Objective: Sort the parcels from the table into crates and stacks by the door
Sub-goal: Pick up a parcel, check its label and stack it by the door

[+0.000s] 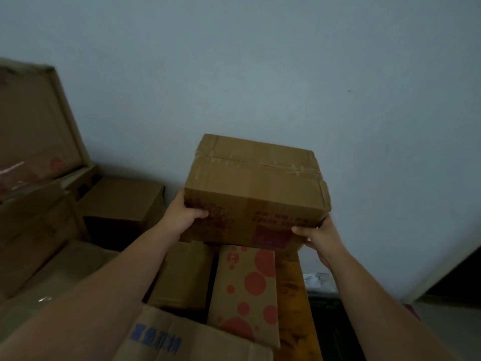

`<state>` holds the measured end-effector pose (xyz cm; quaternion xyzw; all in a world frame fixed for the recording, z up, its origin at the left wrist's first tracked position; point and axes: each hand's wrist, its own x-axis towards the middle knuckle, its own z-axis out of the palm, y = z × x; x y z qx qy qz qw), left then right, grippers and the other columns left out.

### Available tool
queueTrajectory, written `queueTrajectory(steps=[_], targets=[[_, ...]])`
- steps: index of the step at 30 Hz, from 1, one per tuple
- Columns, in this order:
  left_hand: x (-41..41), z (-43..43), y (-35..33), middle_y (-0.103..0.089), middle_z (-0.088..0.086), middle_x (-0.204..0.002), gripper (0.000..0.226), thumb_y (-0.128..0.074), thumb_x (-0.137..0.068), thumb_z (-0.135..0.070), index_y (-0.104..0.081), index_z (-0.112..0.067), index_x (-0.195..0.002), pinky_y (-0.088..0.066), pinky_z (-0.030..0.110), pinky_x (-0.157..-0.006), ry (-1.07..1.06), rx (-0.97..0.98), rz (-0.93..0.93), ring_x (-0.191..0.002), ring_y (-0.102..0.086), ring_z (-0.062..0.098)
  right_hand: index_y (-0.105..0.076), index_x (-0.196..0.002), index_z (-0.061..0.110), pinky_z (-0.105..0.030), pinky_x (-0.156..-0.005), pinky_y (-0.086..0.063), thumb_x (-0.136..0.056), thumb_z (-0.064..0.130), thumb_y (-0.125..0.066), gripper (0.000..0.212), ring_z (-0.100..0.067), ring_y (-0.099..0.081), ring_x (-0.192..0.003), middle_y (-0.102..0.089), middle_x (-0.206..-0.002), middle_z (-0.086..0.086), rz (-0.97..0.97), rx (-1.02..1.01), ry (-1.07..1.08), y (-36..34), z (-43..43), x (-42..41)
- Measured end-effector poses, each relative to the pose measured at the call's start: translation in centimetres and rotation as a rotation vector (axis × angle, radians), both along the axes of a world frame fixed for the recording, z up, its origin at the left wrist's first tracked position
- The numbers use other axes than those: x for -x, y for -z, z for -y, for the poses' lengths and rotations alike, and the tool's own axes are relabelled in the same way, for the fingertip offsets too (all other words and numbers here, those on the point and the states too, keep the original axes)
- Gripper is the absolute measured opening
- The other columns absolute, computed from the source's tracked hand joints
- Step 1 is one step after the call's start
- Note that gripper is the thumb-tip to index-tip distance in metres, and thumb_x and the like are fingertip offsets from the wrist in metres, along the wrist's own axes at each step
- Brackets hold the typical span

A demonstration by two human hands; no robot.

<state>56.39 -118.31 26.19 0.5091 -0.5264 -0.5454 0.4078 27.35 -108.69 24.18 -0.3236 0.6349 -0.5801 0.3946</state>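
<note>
Above the red-dotted box (244, 290), I hold the parcel (256, 188) up in the air with both hands. It is a plain brown carton with its top flaps taped shut along the middle seam and faded red print on the face toward me. Its lower edge sits just over the far end of the red-dotted box, and I cannot tell whether the two touch.

My left hand (182, 217) grips the parcel's left end, thumb curled onto the printed face and the other fingers hidden behind the side. My right hand (318, 237) grips the lower right corner, thumb pressed on the front and fingers wrapped underneath.

The red-dotted box lies on a wooden bench (291, 295), whose bare top shows as a strip along the box's right side. Just left of the red-dotted box stands a plain brown box (182, 277), with a dark gap between them. Nearer to me than the red-dotted box is a carton with blue lettering (182, 340). Farther left of the red-dotted box sits another brown box (122, 201), and beyond that a big carton with its flap raised (39, 121). Behind the red-dotted box rises a pale wall (260, 61), and to its right, low down, is a dark opening (458, 280).
</note>
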Motion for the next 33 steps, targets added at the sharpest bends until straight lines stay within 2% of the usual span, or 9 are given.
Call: queueTrajectory(steps=[4, 8, 11, 14, 19, 23, 27, 30, 33], targets=[[-1.6, -3.1, -3.0, -0.057, 0.002, -0.124, 0.067, -0.072, -0.078, -0.004, -0.042, -0.025, -0.134, -0.043, 0.047, -0.1, 0.057, 0.112, -0.075, -0.12, -0.05, 0.026, -0.04, -0.132, 0.023, -0.047, -0.093, -0.049, -0.062, 0.002, -0.084, 0.085, -0.026, -0.055, -0.113, -0.056, -0.12, 0.001, -0.086, 0.116, 0.055, -3.1, -3.5, -0.8], [-3.1, -6.9, -5.8, -0.051, 0.005, -0.135, 0.07, -0.073, -0.079, -0.008, -0.04, -0.024, -0.138, -0.043, 0.054, -0.099, 0.078, 0.177, -0.127, -0.127, -0.043, 0.028, -0.044, -0.116, 0.031, -0.042, -0.087, -0.05, -0.06, 0.003, -0.085, 0.075, -0.024, -0.057, -0.11, -0.059, -0.109, 0.008, -0.153, 0.205, 0.091, -6.2, -7.7, -2.3], [-4.4, -10.3, -7.2, -0.06, -0.002, -0.116, 0.057, -0.073, -0.079, -0.009, -0.05, -0.023, -0.13, -0.057, 0.03, -0.07, 0.098, 0.228, -0.143, -0.105, -0.058, 0.017, -0.043, -0.127, 0.021, -0.046, -0.094, -0.049, -0.059, 0.007, -0.087, 0.082, -0.024, -0.056, -0.112, -0.059, -0.119, -0.001, -0.199, 0.234, 0.142, -7.7, -11.4, -3.5], [-5.6, -13.1, -7.9, -0.063, -0.011, -0.099, 0.044, -0.071, -0.081, -0.007, -0.058, -0.019, -0.122, -0.05, 0.012, -0.049, 0.108, 0.276, -0.157, -0.077, -0.063, 0.001, -0.045, -0.129, 0.019, -0.048, -0.096, -0.048, -0.059, 0.012, -0.087, 0.081, -0.024, -0.056, -0.112, -0.059, -0.119, -0.002, -0.227, 0.215, 0.179, -8.2, -14.6, -4.4], [-7.1, -15.7, -8.8, -0.067, -0.014, -0.106, 0.046, -0.067, -0.085, -0.016, -0.055, -0.038, -0.124, -0.054, 0.02, -0.066, 0.195, 0.314, -0.19, -0.094, -0.063, 0.005, -0.042, -0.133, 0.021, -0.049, -0.1, -0.044, -0.066, 0.02, -0.084, 0.078, -0.024, -0.052, -0.119, -0.056, -0.128, -0.001, -0.185, 0.218, 0.182, -7.6, -18.4, -5.8], [-7.2, -17.5, -9.5, -0.068, -0.028, -0.094, 0.048, -0.066, -0.086, -0.017, -0.055, -0.057, -0.109, -0.052, 0.012, -0.06, 0.25, 0.356, -0.195, -0.086, -0.064, -0.009, -0.04, -0.133, 0.02, -0.045, -0.096, -0.046, -0.071, 0.026, -0.08, 0.074, -0.023, -0.051, -0.119, -0.055, -0.126, 0.002, -0.162, 0.243, 0.157, -7.5, -20.0, -6.4], [-7.0, -18.7, -9.4, -0.068, -0.029, -0.085, 0.045, -0.071, -0.081, -0.016, -0.055, -0.051, -0.104, -0.049, 0.007, -0.054, 0.205, 0.386, -0.153, -0.077, -0.062, -0.014, -0.035, -0.138, 0.021, -0.046, -0.094, -0.049, -0.069, 0.027, -0.08, 0.082, -0.02, -0.054, -0.114, -0.054, -0.126, 0.002, -0.134, 0.289, 0.135, -8.5, -21.1, -5.6], [-6.5, -19.3, -9.8, -0.068, -0.017, -0.094, 0.027, -0.071, -0.08, -0.026, -0.06, -0.042, -0.1, -0.05, 0.011, -0.052, 0.142, 0.326, -0.199, -0.074, -0.065, -0.005, -0.048, -0.128, 0.02, -0.042, -0.091, -0.051, -0.068, 0.026, -0.081, 0.069, -0.018, -0.06, -0.108, -0.061, -0.119, 0.001, -0.163, 0.269, 0.094, -9.6, -21.4, -4.7], [-6.1, -19.8, -10.0, -0.068, -0.006, -0.101, 0.031, -0.067, -0.083, -0.036, -0.055, -0.034, -0.111, -0.053, 0.019, -0.054, 0.111, 0.212, -0.279, -0.077, -0.069, 0.006, -0.053, -0.122, 0.028, -0.038, -0.078, -0.054, -0.063, 0.039, -0.079, 0.065, -0.017, -0.064, -0.1, -0.065, -0.114, 0.003, -0.122, 0.207, 0.016, -10.1, -21.7, -4.3]])
